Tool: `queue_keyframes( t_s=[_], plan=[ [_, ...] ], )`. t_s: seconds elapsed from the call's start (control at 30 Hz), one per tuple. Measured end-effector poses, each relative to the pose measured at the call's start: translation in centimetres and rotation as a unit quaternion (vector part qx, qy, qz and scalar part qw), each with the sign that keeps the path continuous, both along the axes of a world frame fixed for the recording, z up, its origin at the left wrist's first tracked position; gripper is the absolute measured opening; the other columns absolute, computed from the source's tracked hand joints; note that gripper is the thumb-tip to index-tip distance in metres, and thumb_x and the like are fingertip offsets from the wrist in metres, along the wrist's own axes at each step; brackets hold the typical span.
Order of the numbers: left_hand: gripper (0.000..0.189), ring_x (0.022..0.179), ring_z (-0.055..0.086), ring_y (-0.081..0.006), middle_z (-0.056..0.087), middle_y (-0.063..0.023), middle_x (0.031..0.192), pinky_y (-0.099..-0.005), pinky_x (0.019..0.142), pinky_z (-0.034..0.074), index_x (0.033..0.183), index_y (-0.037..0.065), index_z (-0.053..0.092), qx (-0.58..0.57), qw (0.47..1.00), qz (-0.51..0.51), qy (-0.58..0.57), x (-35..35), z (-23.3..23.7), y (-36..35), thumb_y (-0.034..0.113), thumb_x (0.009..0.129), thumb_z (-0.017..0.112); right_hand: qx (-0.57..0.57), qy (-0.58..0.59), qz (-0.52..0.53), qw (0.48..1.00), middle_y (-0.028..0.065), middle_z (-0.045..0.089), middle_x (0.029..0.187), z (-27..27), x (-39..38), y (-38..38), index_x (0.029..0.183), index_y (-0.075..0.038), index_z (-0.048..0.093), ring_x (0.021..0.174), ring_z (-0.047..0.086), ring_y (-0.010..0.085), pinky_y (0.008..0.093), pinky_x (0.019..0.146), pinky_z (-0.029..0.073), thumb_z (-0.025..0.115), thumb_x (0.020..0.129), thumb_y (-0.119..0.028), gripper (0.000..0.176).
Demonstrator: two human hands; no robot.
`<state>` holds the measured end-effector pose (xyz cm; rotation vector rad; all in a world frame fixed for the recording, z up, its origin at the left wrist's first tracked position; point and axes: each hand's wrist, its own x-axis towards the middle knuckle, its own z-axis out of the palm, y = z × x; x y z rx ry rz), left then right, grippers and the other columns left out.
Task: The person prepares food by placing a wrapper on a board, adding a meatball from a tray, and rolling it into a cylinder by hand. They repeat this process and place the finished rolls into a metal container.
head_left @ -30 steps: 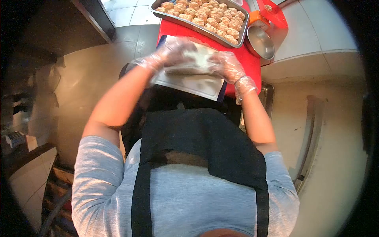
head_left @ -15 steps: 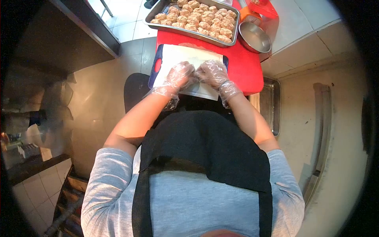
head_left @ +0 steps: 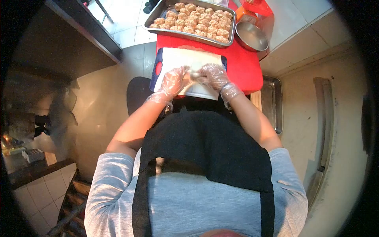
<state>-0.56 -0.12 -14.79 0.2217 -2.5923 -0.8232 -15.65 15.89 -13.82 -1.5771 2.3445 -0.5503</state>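
My left hand [head_left: 173, 81] and my right hand [head_left: 214, 76], both in clear plastic gloves, meet over a white cutting board [head_left: 189, 57] with dark blue ends. The fingers of both are curled and pinched towards each other. Something pale and small shows between the fingertips, too covered to make out. Beyond the board stands a metal tray [head_left: 158, 30] holding rows of lumpy, light-brown filled pieces [head_left: 197, 19].
A red table [head_left: 246, 73] carries the board and tray. Right of the tray sits a round metal bowl [head_left: 252, 36], with an orange container [head_left: 245, 15] behind it. An oblong metal pan [head_left: 277, 104] lies lower right, near the wall [head_left: 300, 102].
My hands have moved slightly apart at the fingertips, and my left hand has shifted a little to the left and down. The whole view has shifted slightly.
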Motion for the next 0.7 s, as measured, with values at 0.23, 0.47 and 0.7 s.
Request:
queue_keyframes(
  t_s=[0.23, 0.47, 0.7],
  plan=[
    [0.031, 0.088, 0.065, -0.0361, 0.068, -0.0173, 0.093, -0.0431, 0.080, 0.052, 0.103, 0.007, 0.068, -0.022, 0.999, 0.007, -0.046, 0.1, -0.5, -0.3, 0.029, 0.082, 0.071, -0.027, 0.074, 0.013, 0.997, 0.0132, 0.064, 0.104, -0.7, 0.2, 0.3, 0.099, -0.012, 0.070, 0.103, 0.060, 0.0322, 0.0434, 0.088, 0.047, 0.062, 0.085, -0.038, 0.031],
    [0.027, 0.096, 0.060, -0.0349, 0.064, -0.0160, 0.096, -0.0466, 0.084, 0.049, 0.092, 0.008, 0.068, -0.131, 0.990, -0.036, -0.031, -0.9, -2.6, -0.7, 0.034, 0.083, 0.066, -0.020, 0.132, 0.079, 0.988, 0.0156, 0.061, 0.093, -0.6, -0.3, -0.9, 0.090, -0.007, 0.064, 0.094, 0.059, 0.0348, 0.0457, 0.085, 0.047, 0.062, 0.078, -0.014, 0.014],
    [0.034, 0.096, 0.058, -0.0366, 0.060, -0.0184, 0.096, -0.0460, 0.085, 0.048, 0.107, 0.006, 0.066, -0.154, 0.986, -0.033, -0.047, -0.9, -1.2, 0.2, 0.023, 0.078, 0.070, -0.061, 0.081, 0.101, 0.990, 0.0142, 0.064, 0.098, -0.1, -0.2, -0.8, 0.095, -0.009, 0.066, 0.101, 0.060, 0.0333, 0.0439, 0.091, 0.047, 0.063, 0.077, -0.016, 0.019]
  ],
)
